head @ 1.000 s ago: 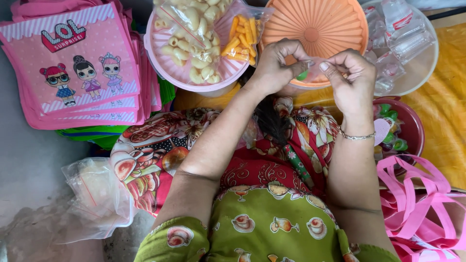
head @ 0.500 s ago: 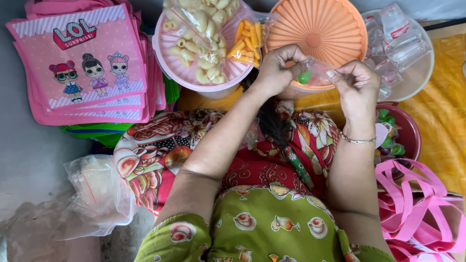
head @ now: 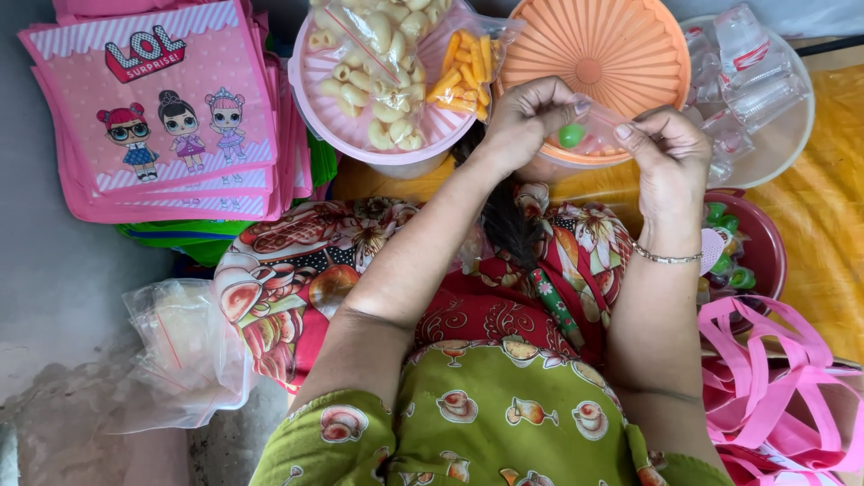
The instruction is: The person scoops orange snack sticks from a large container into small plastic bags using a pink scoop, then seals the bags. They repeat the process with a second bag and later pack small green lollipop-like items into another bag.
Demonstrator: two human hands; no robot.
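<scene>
Left hand [head: 526,117] and right hand [head: 666,157] both pinching a small clear bag [head: 598,126] (green candy [head: 571,136] inside) above the lap, just before the orange lid [head: 594,63].

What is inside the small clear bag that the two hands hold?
The small clear bag holds one round green piece. The left hand and right hand cover its ends, so anything there is hidden.

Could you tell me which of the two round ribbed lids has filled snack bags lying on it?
The pink lid, on the left, carries the snack bags. The orange lid beside it is bare; both hands work a small clear bag in front of it.
</scene>
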